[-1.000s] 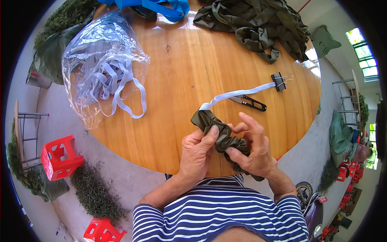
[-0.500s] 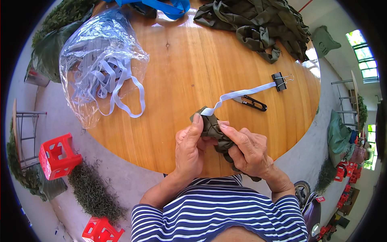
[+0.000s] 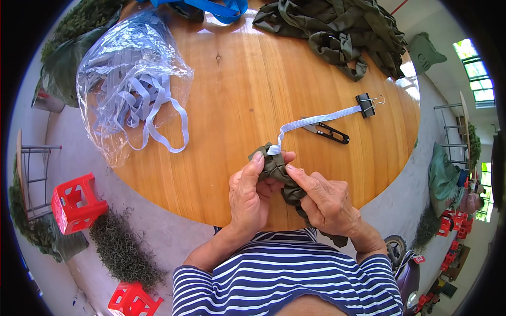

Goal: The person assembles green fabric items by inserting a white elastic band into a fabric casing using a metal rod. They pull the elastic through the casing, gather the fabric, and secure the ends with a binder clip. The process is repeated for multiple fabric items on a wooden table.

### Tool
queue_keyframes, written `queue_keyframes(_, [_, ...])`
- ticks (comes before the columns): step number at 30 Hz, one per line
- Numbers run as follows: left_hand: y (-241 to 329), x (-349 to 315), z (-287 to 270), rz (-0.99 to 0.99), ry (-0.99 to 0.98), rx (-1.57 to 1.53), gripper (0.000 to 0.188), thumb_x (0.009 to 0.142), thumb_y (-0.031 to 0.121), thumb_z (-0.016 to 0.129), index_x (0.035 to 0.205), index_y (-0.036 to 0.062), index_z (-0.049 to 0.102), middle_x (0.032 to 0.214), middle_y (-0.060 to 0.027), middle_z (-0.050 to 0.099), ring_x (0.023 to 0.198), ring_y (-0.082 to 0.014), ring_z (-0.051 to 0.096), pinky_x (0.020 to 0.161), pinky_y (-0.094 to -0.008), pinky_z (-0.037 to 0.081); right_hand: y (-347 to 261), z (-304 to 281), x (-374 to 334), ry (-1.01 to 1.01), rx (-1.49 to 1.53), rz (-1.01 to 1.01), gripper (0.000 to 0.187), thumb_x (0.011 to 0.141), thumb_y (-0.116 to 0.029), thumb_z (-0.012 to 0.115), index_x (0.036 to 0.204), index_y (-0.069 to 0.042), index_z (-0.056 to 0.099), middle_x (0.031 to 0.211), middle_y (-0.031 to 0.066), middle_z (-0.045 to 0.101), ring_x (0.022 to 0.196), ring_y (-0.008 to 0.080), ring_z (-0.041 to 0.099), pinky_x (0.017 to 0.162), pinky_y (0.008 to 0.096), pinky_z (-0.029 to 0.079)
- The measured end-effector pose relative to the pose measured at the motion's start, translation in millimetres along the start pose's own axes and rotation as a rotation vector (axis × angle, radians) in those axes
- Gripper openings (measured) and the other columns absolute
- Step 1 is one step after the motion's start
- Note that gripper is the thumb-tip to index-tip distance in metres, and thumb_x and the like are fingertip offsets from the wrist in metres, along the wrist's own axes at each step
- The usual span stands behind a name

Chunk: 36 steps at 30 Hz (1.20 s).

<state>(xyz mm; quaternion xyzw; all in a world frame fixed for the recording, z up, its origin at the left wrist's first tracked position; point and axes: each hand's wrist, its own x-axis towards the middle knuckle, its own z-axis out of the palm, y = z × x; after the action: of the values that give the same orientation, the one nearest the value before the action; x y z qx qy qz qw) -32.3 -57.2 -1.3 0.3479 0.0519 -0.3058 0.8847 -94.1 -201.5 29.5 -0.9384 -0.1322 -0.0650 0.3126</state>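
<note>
Gathered olive-green fabric (image 3: pixel 273 169) is bunched between my two hands above the table's near edge. My left hand (image 3: pixel 247 192) pinches its upper end, thumb on top. My right hand (image 3: pixel 327 200) grips the folds on the right side, with thumb and forefinger together. A white elastic band (image 3: pixel 316 121) runs out of the fabric's top opening, bends upward, then stretches right to a black binder clip (image 3: pixel 365 105) on the table. Just below the band lie small black thread snips (image 3: pixel 332 133). The band's end inside the fabric is hidden.
The round wooden table (image 3: pixel 226 105) carries a clear plastic bag (image 3: pixel 134 84) of elastic bands on the left. A heap of olive-green fabric (image 3: pixel 337 31) and a blue strap (image 3: pixel 226 11) lie at the far side. Red stools (image 3: pixel 79 204) stand on the floor to the left.
The elastic band's bend near the fabric has shifted slightly left and stands steeper. My right fingers have moved a little down along the fabric; both hands keep their hold.
</note>
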Motion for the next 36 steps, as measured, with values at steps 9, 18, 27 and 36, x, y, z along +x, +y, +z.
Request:
queue_keyframes(9, [-3, 3, -3, -0.073, -0.046, -0.116, 0.038, 0.092, 0.027, 0.037, 0.103, -0.0048, 0.054, 0.099, -0.0161, 0.06, 0.087, -0.0211, 0.06, 0.081, -0.0319, 0.048, 6, 16, 3, 0.215, 0.032, -0.102, 0.055, 0.066, 0.005, 0.054, 0.12, -0.002, 0.047, 0.069, 0.0074, 0.053, 0.054, 0.0178, 0.055, 0.044, 0.0286, 0.043])
queue_keyframes(18, [0, 1, 1, -0.03, -0.015, -0.081, 0.035, 0.093, 0.027, 0.037, 0.102, -0.0033, 0.052, 0.098, -0.0164, 0.06, 0.089, -0.0238, 0.061, 0.079, -0.0332, 0.049, -5, 3, -1, -0.007, 0.016, 0.012, 0.052, 0.068, 0.009, 0.049, 0.119, 0.002, 0.046, 0.073, 0.0114, 0.055, 0.057, 0.0232, 0.057, 0.048, 0.0309, 0.044])
queue_keyframes(27, [-5, 3, -5, -0.103, -0.089, -0.033, 0.032, 0.092, 0.026, 0.042, 0.101, -0.0017, 0.054, 0.098, -0.0133, 0.061, 0.088, -0.0171, 0.06, 0.077, -0.029, 0.049, 2, 13, 3, 0.188, -0.059, -0.076, 0.053, 0.067, 0.004, 0.055, 0.12, 0.001, 0.044, 0.088, 0.0139, 0.06, 0.068, 0.0222, 0.062, 0.05, 0.0289, 0.047])
queue_keyframes(36, [1, 0, 1, -0.092, -0.025, -0.042, 0.028, 0.091, 0.021, 0.043, 0.104, -0.0016, 0.054, 0.098, -0.0124, 0.061, 0.086, -0.0125, 0.059, 0.073, -0.0229, 0.046, 4, -7, 1, -0.026, 0.418, 0.194, 0.042, 0.076, 0.004, 0.048, 0.118, -0.002, 0.046, 0.1, 0.0168, 0.058, 0.081, 0.0262, 0.061, 0.067, 0.0296, 0.048])
